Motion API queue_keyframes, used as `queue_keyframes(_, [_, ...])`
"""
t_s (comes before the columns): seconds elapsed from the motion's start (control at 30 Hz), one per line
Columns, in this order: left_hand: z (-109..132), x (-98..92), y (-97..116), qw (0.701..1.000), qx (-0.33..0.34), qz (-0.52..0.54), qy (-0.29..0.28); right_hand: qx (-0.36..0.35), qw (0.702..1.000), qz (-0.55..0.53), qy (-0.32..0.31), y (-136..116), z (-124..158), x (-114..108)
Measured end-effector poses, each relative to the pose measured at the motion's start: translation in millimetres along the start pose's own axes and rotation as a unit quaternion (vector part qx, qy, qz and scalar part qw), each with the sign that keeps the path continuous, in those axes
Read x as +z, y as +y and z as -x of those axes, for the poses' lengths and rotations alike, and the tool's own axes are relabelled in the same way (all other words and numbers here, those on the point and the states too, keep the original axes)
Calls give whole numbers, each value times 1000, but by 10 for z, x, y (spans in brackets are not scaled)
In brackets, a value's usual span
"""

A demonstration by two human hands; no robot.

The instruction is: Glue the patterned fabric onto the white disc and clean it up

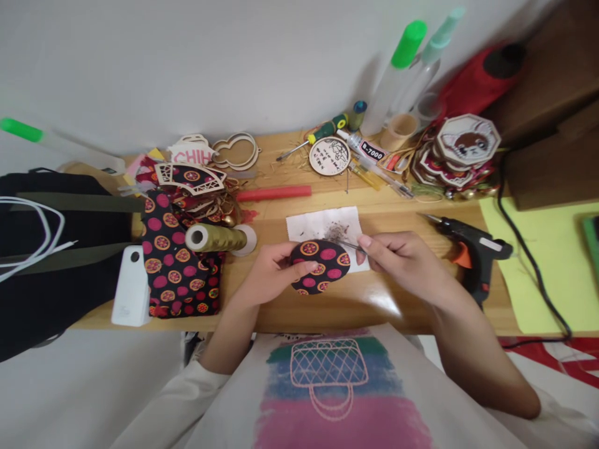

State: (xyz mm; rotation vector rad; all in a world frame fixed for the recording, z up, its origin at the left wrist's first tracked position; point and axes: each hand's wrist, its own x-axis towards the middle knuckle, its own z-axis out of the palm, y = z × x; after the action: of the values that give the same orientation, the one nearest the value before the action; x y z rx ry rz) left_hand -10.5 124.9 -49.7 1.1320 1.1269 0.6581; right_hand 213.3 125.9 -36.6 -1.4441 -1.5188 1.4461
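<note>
My left hand (278,273) grips a rounded piece of black fabric (322,272) with pink and orange circles, thumb on top and fingers beneath. In my right hand (393,254), closed in a pinch, is a slim dark metal tool (347,242), possibly tweezers. Its tip meets the upper right edge of the fabric piece; whether it grips the edge is too small to tell. Behind the fabric lies a white paper sheet (299,226) with a small heap of dark brown bits (337,232) on it.
To the left are folded patterned cloth (163,262), a gold thread spool (218,238) and a white power bank (128,287). A glue gun (472,249) with a black cord lies right. Behind stand a B-7000 glue tube (369,149), a screwdriver (327,128) and stacked wooden ornaments (468,140).
</note>
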Motion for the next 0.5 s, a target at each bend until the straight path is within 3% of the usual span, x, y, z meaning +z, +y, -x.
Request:
queue_keyframes(0.23, [5,27,31,999,-32,21,-6,25,999,20,-26,8,29,-31])
queue_keyframes(0.5, [21,24,13,997,-56,39,-22,8,998,32,-53,-5,39,-52])
